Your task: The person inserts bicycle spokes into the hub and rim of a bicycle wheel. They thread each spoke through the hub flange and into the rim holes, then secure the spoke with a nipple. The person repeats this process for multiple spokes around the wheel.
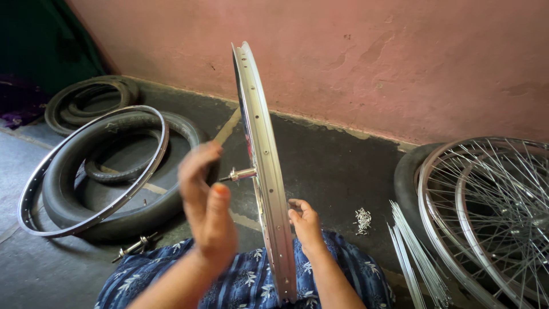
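Observation:
A silver bicycle wheel rim (264, 154) stands upright and edge-on in front of me, its lower end resting on my lap in blue patterned cloth (246, 280). A metal axle (237, 174) sticks out of the hub to the left. My left hand (206, 206) hovers left of the rim near the axle tip, fingers apart, holding nothing. My right hand (306, 223) is on the right side of the rim, fingers curled against the wheel.
A bare rim (157, 154) lies on black tyres (68, 194) at left, with another tyre (123, 88) behind. A loose axle (134, 247) lies on the floor. Spoke nipples (362, 220), loose spokes (409, 257) and spoked wheels (486, 212) sit right. A pink wall (400, 57) is behind.

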Motion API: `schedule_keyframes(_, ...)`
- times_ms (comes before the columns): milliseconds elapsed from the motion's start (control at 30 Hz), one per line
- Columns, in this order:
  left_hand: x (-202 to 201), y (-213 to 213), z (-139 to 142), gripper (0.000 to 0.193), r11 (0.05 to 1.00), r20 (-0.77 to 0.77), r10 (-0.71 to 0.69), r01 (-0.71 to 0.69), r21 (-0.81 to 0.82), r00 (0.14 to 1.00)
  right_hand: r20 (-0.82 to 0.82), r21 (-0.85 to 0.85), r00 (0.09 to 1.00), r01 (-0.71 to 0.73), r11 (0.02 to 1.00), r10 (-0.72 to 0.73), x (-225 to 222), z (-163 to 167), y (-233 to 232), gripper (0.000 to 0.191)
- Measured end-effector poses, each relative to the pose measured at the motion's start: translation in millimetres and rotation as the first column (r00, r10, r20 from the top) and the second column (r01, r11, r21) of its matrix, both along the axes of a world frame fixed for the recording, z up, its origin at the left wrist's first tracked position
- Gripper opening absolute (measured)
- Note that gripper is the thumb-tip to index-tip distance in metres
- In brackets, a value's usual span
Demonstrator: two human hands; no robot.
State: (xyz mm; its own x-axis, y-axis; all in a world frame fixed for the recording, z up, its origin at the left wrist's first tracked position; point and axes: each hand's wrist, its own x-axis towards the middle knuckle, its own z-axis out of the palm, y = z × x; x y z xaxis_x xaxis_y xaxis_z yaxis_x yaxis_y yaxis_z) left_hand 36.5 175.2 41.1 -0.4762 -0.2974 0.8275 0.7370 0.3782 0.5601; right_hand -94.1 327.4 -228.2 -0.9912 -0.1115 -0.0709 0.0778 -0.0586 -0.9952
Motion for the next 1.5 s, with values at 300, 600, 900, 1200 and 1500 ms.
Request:
schedule_keyframes(300, -128.4, -53.2, 139.2, 0.05, 0.442, -0.092, -0.07, -0.052, -0.896, 0.993, 0.002, -0.114, 0.999, 0.043, 0.993, -0.043, -16.5, -6.4, 11.7, 0.034)
schedule_keyframes(600, -217.5, -58.3, 113.2, 0.073, 0.546, 0.16, 0.319, -0.043, -0.837, 0.934, 0.019, -0.31, 0.97, 0.235, 0.921, -0.241, -34.2, 14.8, 79.7, 0.029)
schedule_keyframes(900, -245.7, -36.7, 123.0, 0.086, 0.432, 0.231, 0.601, -0.068, -0.899, 0.765, 0.211, -0.532, 0.633, 0.714, 0.456, -0.745, -39.3, 32.1, 142.7, 0.019)
schedule_keyframes(1200, -252.4, -36.8, 152.7, 0.097, 0.562, 0.475, 0.347, 0.226, -0.796, 0.808, 0.219, -0.57, 0.74, 0.626, 0.532, -0.636, -45.2, 16.0, 131.7, 0.025)
schedule_keyframes(1500, -237.7, -73.1, 162.0, 0.039, 0.375, 0.319, 0.467, 0.142, -0.916, 0.825, 0.269, -0.584, 0.838, 0.534, 0.611, -0.475, -48.5, 0.1, 126.5, 0.029)
